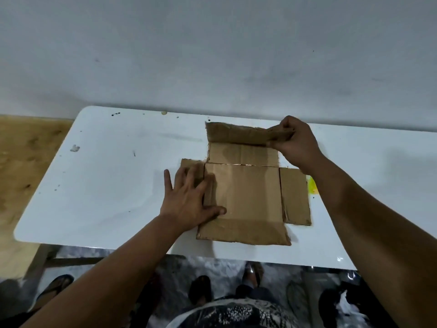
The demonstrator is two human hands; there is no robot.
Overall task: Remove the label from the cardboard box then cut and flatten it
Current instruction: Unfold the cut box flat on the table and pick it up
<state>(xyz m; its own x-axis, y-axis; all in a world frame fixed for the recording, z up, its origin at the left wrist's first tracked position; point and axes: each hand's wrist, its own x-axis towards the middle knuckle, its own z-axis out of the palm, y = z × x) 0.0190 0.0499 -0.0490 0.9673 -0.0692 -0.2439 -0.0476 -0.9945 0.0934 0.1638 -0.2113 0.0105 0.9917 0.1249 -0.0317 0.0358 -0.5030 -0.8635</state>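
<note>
I am working at the white bench point(99, 185), where the cardboard box point(246, 192) is lying opened out near the middle, its inner face up and its flaps spreading in a cross. Its long axis is running away from me toward the wall point(212, 55), near flap at the bench edge, far flap point(236, 136) tilting up. I judge it light and fairly stiff, bending only at the creases and likely to spring back, so I am taking it at the flap edges, not the panel. My left hand point(189, 200) is lying flat, fingers spread, pressing the left flap and panel down. My right hand point(295, 143) is pinching the far flap's right corner, fingers curled round it.
</note>
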